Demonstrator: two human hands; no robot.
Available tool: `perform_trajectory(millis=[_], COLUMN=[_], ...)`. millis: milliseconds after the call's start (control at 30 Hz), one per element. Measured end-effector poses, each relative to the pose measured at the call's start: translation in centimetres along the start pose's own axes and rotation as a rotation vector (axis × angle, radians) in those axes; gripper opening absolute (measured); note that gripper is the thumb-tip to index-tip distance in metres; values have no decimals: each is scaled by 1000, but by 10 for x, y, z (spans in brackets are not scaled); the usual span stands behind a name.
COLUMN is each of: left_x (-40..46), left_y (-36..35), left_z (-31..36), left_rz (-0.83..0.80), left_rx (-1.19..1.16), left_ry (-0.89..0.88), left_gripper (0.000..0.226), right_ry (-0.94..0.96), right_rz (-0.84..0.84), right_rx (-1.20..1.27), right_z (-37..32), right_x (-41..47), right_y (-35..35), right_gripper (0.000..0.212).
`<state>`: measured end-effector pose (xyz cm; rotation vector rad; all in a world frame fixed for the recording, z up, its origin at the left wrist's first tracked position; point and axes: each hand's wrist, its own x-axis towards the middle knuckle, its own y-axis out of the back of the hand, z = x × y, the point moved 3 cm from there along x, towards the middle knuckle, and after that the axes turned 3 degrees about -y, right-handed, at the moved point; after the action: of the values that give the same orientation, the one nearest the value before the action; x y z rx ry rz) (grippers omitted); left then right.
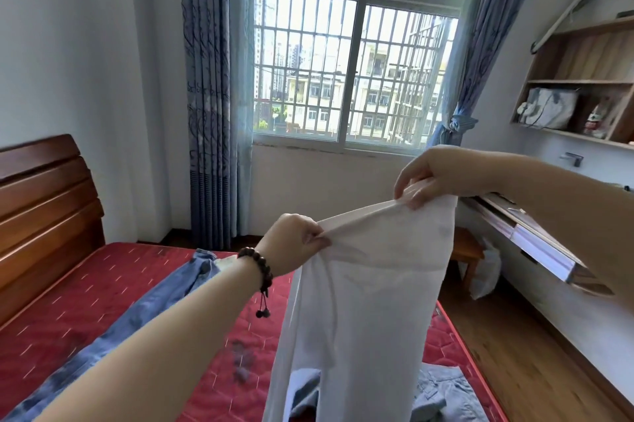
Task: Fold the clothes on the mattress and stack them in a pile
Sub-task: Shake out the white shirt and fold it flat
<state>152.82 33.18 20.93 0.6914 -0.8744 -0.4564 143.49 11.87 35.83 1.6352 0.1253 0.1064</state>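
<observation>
I hold a white garment (363, 301) up in the air over the red mattress (85, 311). My left hand (295, 243), with a bead bracelet on the wrist, pinches its top edge at the left. My right hand (429, 174) grips the same edge higher up at the right. The cloth hangs straight down between my arms. A pair of blue jeans (151, 315) lies stretched across the mattress behind my left forearm. Another light blue garment (442, 394) lies crumpled on the mattress, partly hidden by the white cloth.
A wooden headboard (44, 215) stands at the left. Behind the bed are a barred window (346, 61) and blue curtains (212, 95). At the right are a wooden stool (466, 250), a desk edge (535, 246), wall shelves (583, 88) and wood floor (514, 363).
</observation>
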Motion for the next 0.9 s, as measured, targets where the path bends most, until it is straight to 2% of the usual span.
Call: perform_trajectory(millis=[100,200,267,333,367,400,500,533,633,767,900], left_x=[1,-7,-12,-14,-14,-14,-17,-19,-32,-50,-62], left_y=[11,11,2,-4,-2,1,6,3,-17,-47,-73], left_z=[-4,-11,-16,-24,-27,-30,-40,-43,-56,-70,-77], left_rz=[39,124,37,-36,-22,33,193,194,115,76,13], left_rx=[-70,-178,-126,-30,-10,-14,-39,-25,-18,-46,-50], left_ry=[-35,-3,24,59,72,86,111,125,191,267,309], left_gripper=[31,22,30,44,50,53,50,50,45,45,24], right_ry=[-44,-9,75,81,71,69,115,116,94,99,77], right_rz=[28,294,448,343,273,273,557,567,402,411,391], right_rx=[-26,-109,-123,-225,-282,-299,-210,-198,-250,-211,-232], right_z=[7,4,-4,-10,-13,-14,-19,-22,-32,-41,-43], right_x=[4,9,12,19,22,24,24,25,33,35,34], right_y=[-1,6,7,3,0,1,15,14,4,4,4], right_gripper=[30,17,18,22,23,23,22,20,17,16,17])
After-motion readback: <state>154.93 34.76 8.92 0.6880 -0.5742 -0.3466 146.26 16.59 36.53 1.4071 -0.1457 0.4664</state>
